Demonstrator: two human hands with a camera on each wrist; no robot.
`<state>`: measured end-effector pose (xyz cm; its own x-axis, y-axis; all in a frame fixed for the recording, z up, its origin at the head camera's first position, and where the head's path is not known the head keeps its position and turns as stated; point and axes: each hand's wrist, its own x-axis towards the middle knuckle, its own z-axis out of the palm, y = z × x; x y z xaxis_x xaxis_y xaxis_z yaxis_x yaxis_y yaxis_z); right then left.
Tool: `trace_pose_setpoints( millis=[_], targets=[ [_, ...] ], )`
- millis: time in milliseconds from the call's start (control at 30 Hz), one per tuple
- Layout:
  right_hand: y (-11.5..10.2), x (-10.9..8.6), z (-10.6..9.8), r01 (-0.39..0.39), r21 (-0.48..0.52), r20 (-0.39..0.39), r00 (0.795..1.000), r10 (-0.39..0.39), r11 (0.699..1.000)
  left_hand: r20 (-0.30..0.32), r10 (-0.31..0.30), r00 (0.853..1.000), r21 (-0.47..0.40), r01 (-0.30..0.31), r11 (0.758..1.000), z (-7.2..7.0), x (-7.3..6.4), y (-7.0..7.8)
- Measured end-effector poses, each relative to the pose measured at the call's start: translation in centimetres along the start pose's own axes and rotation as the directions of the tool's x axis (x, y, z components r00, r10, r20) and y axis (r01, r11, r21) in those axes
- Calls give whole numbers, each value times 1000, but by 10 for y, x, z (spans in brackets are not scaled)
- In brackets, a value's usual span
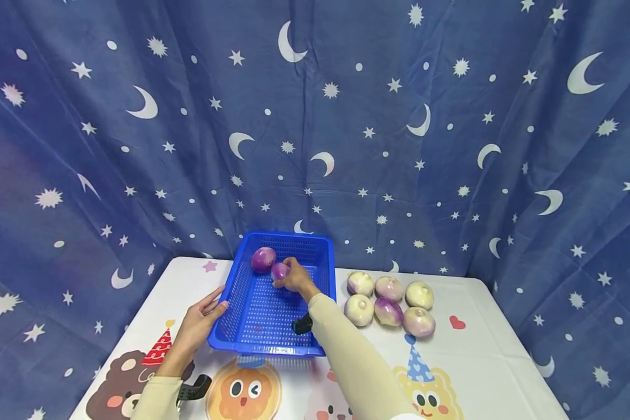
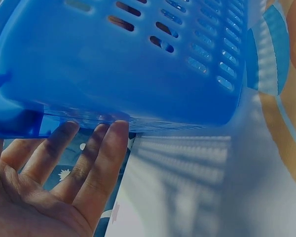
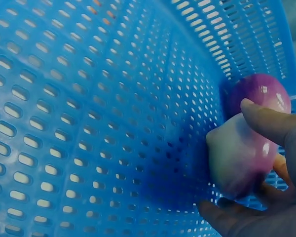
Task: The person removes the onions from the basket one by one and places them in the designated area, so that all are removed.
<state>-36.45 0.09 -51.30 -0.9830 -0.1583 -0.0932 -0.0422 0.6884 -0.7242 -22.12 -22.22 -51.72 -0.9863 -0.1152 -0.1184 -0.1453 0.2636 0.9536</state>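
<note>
A blue perforated plastic basket [image 1: 273,315] sits on the table. Inside its far part my right hand [image 1: 295,276] grips a purple-and-white onion [image 3: 237,153], thumb on top and fingers beneath. Right beside it, another purple onion [image 1: 263,259] lies in the far left corner. At the basket's left side is my left hand [image 1: 196,324]; its fingers [image 2: 101,165] extend fairly straight against the outer wall, under the rim. The left thumb is mostly cut off in the left wrist view.
Several white-and-purple onions [image 1: 388,313] stand in two rows to the right of the basket. A white tablecloth [image 1: 478,361] with cartoon prints covers the table. Behind it hangs a blue curtain [image 1: 346,146] with moons and stars.
</note>
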Motion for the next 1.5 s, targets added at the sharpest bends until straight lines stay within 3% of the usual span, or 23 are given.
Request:
trace_pose_setpoints(
  millis=[233, 500, 967, 1133, 1500],
  targets=[
    [-2, -5, -1, 25, -48, -6, 1000, -25, 999, -1, -4, 1000, 10, 4, 1000, 1, 1, 3],
    [-9, -14, -2, 28, -38, 10, 1000, -27, 999, 2, 9, 1000, 10, -9, 1000, 2, 2, -1],
    [-45, -38, -9, 185, -39, 40, 982, -183, 982, 7, -13, 1000, 22, 13, 1000, -1, 1, 1],
    [-49, -45, -13, 230, 6, 25, 973, -231, 973, 11, -14, 1000, 22, 13, 1000, 0, 1, 0],
    [-59, -66, -33, 246, 169, -5, 969, -249, 954, 7, -6, 1000, 19, 6, 1000, 1, 0, 1]
  ],
)
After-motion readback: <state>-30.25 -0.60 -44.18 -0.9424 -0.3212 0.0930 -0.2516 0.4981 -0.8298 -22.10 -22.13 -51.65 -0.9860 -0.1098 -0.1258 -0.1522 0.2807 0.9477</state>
